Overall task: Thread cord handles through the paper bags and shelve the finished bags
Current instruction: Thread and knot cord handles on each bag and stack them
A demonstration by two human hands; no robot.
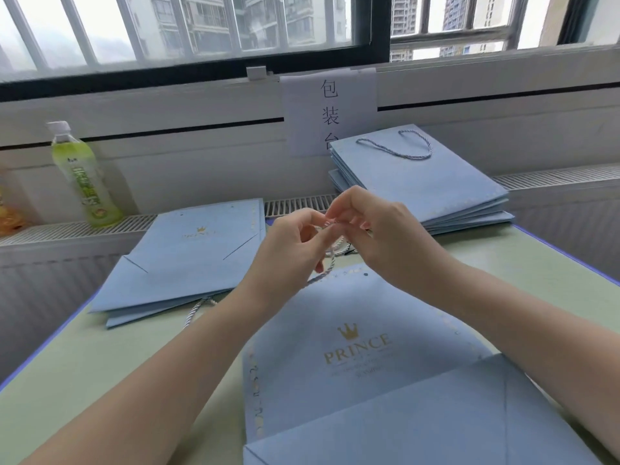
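both hands, left [295, 245] and right [379, 234], pinch the cord [330, 263] mid-frame, likely knotting | bag [352, 347] flat below, mouth handy | done stack [422, 182] upper right, clear of work

We cannot see how the cord [330, 263] runs between the hands: the left hand [288, 245] and right hand [379, 229] cover its upper end, and their fingertips blur together where they meet. The near bag [352, 364] is cut off by the bottom edge, and its small lettering under the large word is too fine to read. On the left stack [188, 260] the gold print is blurred. The paper sign [328, 112] loses its lowest character behind the right stack [419, 182]. An orange thing [8, 216] is cropped by the left edge.
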